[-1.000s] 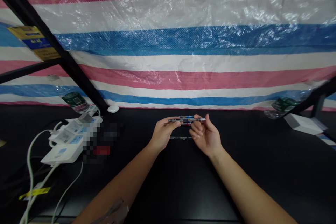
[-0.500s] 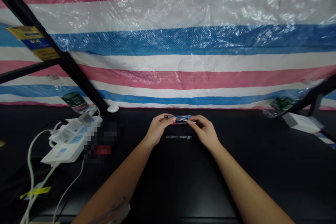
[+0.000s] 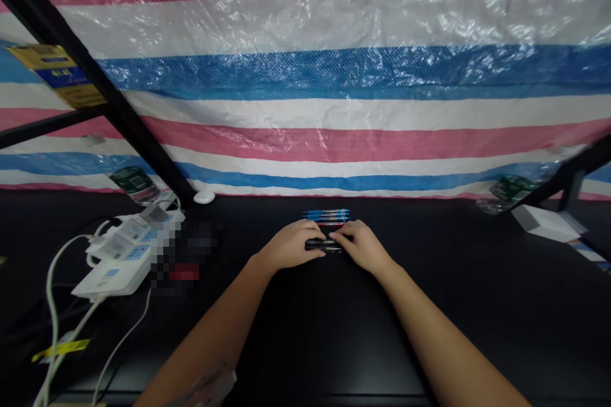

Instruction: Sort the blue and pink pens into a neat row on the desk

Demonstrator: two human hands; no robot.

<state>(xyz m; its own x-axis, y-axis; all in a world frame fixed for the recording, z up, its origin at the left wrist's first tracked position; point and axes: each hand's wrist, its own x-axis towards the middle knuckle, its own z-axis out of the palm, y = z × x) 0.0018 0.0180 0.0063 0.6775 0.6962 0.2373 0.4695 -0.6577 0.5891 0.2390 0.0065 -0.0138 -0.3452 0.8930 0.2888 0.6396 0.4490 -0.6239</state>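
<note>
- my left hand (image 3: 286, 245): palm down, fingers over the left end of the dark pens (image 3: 323, 245), not clenched. can't tell if it's gripping or just pressing
- my right hand (image 3: 363, 245): same pose on the right end of the dark pens, fingertips nearly meeting the left hand's. grip also can't tell
- dark pens: lying flat on the black tabletop (image 3: 363, 331), long axis crosswise to me, mostly covered by my hands. count can't tell
- blue pens (image 3: 326, 215): just beyond the dark pens, side by side and parallel to them, not touching my hands. a red strip (image 3: 331, 224) sits along their near edge, too small to identify
- white power strips (image 3: 117, 261): well left of the dark pens, with white cables (image 3: 51, 324) running toward me and a yellow tag (image 3: 61, 350) on a cable
- pixelated patch (image 3: 172, 248): between the power strips and the dark pens, contents hidden
- white box (image 3: 544, 223): well right of the dark pens
- plastic water bottles (image 3: 134, 186) (image 3: 510, 189): lying far left and far right, beyond the dark pens
- striped tarp (image 3: 305, 76): pink, white and blue, hanging behind everything, beyond the dark pens
</note>
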